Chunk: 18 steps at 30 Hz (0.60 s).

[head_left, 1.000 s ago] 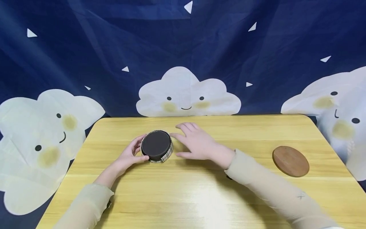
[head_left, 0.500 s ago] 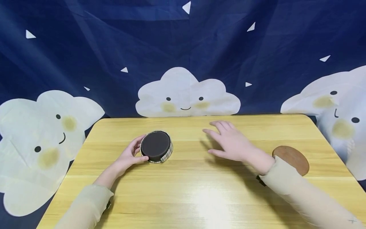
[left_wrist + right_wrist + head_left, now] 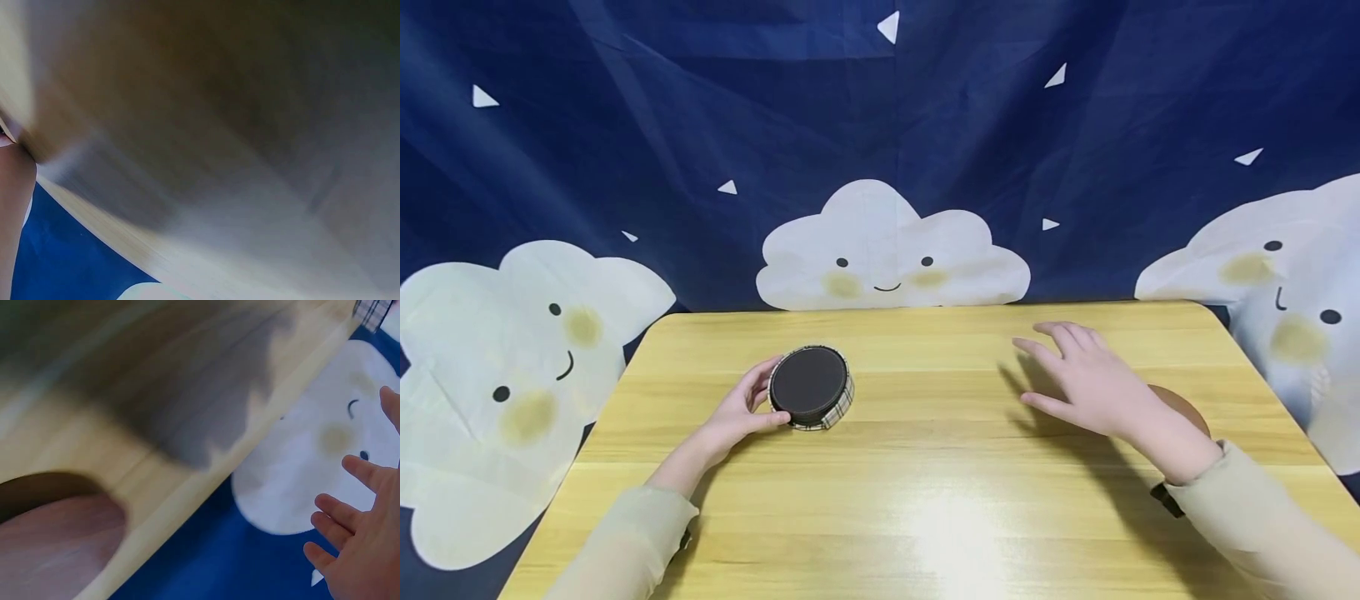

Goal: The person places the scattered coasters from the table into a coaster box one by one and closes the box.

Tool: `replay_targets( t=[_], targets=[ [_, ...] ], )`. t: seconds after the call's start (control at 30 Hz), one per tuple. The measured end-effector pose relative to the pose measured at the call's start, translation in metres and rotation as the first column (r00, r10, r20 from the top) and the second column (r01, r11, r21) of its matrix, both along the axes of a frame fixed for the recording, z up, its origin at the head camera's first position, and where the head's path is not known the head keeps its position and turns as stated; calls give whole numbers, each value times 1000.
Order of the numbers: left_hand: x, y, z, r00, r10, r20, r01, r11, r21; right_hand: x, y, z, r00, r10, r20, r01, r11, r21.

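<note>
A round coaster holder with plaid sides and a black stitched coaster on top sits left of the table's middle. My left hand grips it from the left, thumb in front and fingers round the far side, partly hidden. The left wrist view catches only a bit of that hand at its edge. My right hand is above the table with spread fingers, holding nothing. Under its wrist lies a flat brown round wooden disc, mostly covered in the head view but plainer in the right wrist view.
The light wooden table has rounded far corners. Right behind its far edge hangs a dark blue curtain with printed white clouds. Glare brightens the table's near middle.
My right hand has moved away from the coaster holder to the right, its wrist and forearm now crossing over the wooden disc. The left hand and the holder have stayed in place.
</note>
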<state>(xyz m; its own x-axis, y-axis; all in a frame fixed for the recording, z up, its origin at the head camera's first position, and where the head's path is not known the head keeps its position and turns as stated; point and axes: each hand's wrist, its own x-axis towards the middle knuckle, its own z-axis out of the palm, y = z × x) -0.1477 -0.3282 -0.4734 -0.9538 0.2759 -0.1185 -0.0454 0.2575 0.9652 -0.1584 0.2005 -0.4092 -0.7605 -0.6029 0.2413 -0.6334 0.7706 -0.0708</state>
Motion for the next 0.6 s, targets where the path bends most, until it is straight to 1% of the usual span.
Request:
replay_targets(
  t=[0.2,0.4,0.6],
  targets=[
    [1,0,0,1000,3,-3,-3,1000,0,9,31,-11,999,-47,11,48,999,-12],
    [0,0,0,1000,0,-1,0,1000,1,20,60,-23,991,-128,45,129,992,-6],
    [0,0,-2,1000,-1,-4,1,1000,2,30,80,-35,986,-164,27,164,986,-9]
  ],
)
